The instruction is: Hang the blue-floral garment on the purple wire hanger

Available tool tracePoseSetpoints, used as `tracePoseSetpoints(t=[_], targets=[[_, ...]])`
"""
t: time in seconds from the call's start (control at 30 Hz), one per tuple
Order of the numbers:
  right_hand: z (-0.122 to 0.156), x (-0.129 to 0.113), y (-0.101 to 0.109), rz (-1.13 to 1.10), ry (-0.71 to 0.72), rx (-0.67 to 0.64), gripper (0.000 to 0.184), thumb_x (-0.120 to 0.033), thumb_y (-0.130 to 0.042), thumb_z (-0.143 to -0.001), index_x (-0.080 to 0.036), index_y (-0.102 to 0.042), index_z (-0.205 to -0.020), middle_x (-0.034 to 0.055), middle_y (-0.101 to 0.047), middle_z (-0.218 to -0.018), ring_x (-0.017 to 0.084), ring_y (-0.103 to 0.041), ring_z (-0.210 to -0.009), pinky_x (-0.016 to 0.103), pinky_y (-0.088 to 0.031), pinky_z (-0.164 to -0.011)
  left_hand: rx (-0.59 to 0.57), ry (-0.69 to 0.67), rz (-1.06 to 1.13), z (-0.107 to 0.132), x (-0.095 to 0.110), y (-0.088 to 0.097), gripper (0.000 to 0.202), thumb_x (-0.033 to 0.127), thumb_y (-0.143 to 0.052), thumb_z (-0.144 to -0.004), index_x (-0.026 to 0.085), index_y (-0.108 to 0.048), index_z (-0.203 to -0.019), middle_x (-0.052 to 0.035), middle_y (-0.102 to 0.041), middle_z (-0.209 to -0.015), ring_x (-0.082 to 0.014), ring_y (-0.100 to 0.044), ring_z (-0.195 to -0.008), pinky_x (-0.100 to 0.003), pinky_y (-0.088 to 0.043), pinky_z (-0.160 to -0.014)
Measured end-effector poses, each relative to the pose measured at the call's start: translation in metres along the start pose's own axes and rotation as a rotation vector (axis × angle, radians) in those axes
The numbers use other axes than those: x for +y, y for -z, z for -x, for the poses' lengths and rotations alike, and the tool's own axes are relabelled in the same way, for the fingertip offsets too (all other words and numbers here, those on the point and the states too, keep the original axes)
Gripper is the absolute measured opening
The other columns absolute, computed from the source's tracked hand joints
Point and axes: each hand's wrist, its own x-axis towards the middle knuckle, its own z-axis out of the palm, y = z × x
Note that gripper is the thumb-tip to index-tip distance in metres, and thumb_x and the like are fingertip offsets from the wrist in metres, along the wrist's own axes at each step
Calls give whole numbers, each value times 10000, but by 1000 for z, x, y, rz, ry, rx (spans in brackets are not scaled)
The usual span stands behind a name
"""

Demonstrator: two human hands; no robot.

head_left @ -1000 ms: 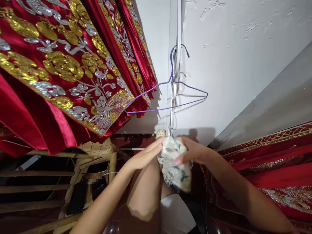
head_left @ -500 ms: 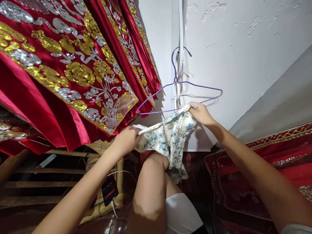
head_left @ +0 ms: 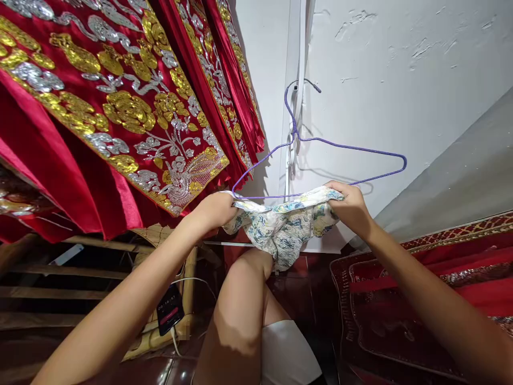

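My left hand [head_left: 218, 209] grips one end of the band of a white garment [head_left: 280, 230] with a blue, green and yellow floral print. At the band's other end my right hand [head_left: 349, 206] pinches the cloth. Between the hands the band is stretched nearly level, and the rest droops in folds above my knee. A purple hanger [head_left: 342, 144] hangs by its hook from a white strip on the wall. Its lower bar runs just above and partly behind the band; whether the cloth is fastened to it I cannot tell.
Red cloths with gold and silver sequins [head_left: 130, 111] hang at the left. Below them stands a bamboo seat [head_left: 188, 283] with a phone [head_left: 170, 310] on a white cable. Dark red embroidered fabric [head_left: 385, 315] lies at the right. Behind is a white wall [head_left: 372, 96].
My right hand has moved right and down, and my left hand slightly up. The garment's band is now wider and more level. The hanger's right end shows farther right.
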Motion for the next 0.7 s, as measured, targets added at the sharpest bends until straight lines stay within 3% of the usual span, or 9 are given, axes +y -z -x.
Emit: tracePoseSetpoints(t=[0.07,0.27,0.33,0.43,0.5,0.57,0.6,0.63,0.7], targets=[[2,3,-1,-32,-2,-1,265,-188,-489,-597,-182,-701,-756,15,-634,-720,190,-550,-722,280,-398,-623,23,39,13,1,0,2,73,192,-504,-766,206,-553,-714,-171,-717,-884,-353,-703,-829,-449,-559,-777],[0,3,-7,-47,-61,-88,218,-164,-500,-617,-194,-690,-722,19,-651,-723,188,-562,-704,275,-411,-584,480,-252,265,7,12,15,102,200,-510,-726,227,-467,-636,-160,-710,-1073,-331,-658,-1066,-458,-527,-963],[3,0,-11,-84,-64,-107,211,-162,-520,-650,-198,-710,-734,26,-665,-723,203,-589,-719,282,-433,-581,601,-269,418,3,21,23,48,196,-511,-741,215,-537,-706,-117,-722,-994,-272,-673,-950,-403,-545,-870],[14,-2,-13,-134,-36,-74,304,-154,-533,-677,-197,-768,-864,33,-688,-747,218,-620,-739,295,-471,-597,726,-276,668,-10,28,31,225,172,-525,-737,194,-658,-917,-35,-697,-780,-181,-626,-701,-309,-523,-698],[20,0,-6,-157,13,37,512,-140,-553,-677,-204,-751,-1144,28,-708,-798,205,-623,-718,296,-483,-606,700,-298,811,-19,26,34,283,180,-548,-740,185,-708,-973,-27,-700,-740,-167,-619,-669,-288,-515,-660],[18,4,11,-153,74,226,785,-108,-598,-667,-223,-577,-1443,37,-725,-873,187,-626,-717,286,-483,-610,608,-297,937,-24,21,37,236,218,-596,-750,183,-755,-922,-51,-733,-765,-180,-645,-688,-292,-523,-641],[12,6,24,-128,93,330,866,-87,-623,-661,-227,-507,-1508,50,-731,-908,179,-627,-729,279,-478,-612,550,-286,997,-26,17,39,203,237,-635,-744,181,-771,-884,-63,-749,-780,-190,-659,-695,-297,-528,-634],[4,8,38,-91,90,405,873,-66,-643,-659,-223,-512,-1508,63,-734,-927,171,-628,-741,274,-471,-612,483,-266,1061,-27,13,42,179,250,-677,-730,177,-782,-855,-72,-758,-784,-199,-671,-694,-303,-533,-629],[-15,9,71,-17,7,425,632,-51,-687,-662,-193,-715,-1278,65,-735,-870,153,-609,-697,272,-453,-591,310,-199,1194,-27,5,50,177,251,-750,-691,154,-792,-833,-82,-761,-757,-213,-685,-667,-315,-544,-624]])
